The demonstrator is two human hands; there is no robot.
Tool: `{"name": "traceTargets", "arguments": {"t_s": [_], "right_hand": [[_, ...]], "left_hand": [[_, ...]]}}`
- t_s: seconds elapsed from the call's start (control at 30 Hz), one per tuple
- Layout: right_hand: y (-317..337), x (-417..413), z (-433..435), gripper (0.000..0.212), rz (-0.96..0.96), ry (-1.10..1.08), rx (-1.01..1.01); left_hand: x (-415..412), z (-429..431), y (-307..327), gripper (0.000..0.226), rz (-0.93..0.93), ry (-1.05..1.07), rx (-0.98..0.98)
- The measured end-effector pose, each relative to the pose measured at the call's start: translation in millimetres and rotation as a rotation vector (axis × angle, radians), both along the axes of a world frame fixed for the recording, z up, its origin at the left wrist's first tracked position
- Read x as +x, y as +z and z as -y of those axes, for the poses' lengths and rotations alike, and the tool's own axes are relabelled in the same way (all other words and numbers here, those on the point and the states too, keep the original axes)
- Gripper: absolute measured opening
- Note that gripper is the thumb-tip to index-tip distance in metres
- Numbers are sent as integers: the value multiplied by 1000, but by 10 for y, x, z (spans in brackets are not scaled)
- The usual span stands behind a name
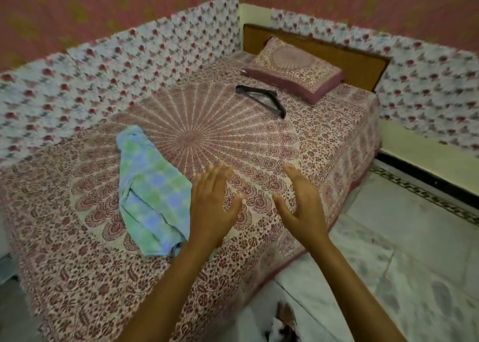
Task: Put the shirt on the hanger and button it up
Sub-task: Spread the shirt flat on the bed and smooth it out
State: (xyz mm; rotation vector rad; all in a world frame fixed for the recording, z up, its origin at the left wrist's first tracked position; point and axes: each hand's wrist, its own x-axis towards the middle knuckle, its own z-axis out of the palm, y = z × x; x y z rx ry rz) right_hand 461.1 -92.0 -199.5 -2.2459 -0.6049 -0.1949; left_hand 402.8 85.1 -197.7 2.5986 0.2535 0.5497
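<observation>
Progress: nothing started | shirt (153, 196) crumpled on bed (77, 277), off hanger (261, 99), which lies well apart near pillow (293, 68) | left hand (211, 207), right hand (302, 199): grip wide, empty, above bed | left: hanging, buttoning.

Shirt (155, 196) just left of the left hand (212, 201): soft woven cloth, matt, creased; bedsheet (207, 134) under both hands: printed cloth, matt, lay smooth; hanger (256, 90) well beyond the hands: black, looked like plastic, faint sheen; pillow (293, 68) past it: same matt printed cloth; headboard (357, 62) behind: brown wood, smooth; floor (414, 251) right of the right hand (303, 201): veined stone, polished, slight gloss.
</observation>
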Motion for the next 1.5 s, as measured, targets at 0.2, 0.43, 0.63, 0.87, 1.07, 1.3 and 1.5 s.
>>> {"name": "traceTargets", "arguments": {"t_s": [0.2,0.43,0.63,0.87,1.07,1.3,1.5], "right_hand": [[-164,859,6,58,-87,109,-46],[-331,1558,-473,62,-154,237,-84],[-365,1831,-1314,61,-216,356,-97],[-534,2080,-2470,60,-258,489,-110],[-807,2253,-3391,53,-322,606,-117],[-1375,2627,-4557,60,-411,750,-195],[-2011,2956,-5407,58,-466,752,-279]], "left_hand": [[664,81,-125,60,-76,101,-21],[1110,-282,-333,56,-122,252,-50],[1229,-979,-440,56,-102,385,-81],[1326,-1985,-677,52,-126,512,-126],[1448,-2721,-904,51,-138,621,-148],[1745,-3755,-1442,47,-188,739,-195],[2034,-4594,-1995,45,-260,846,-385]]}}
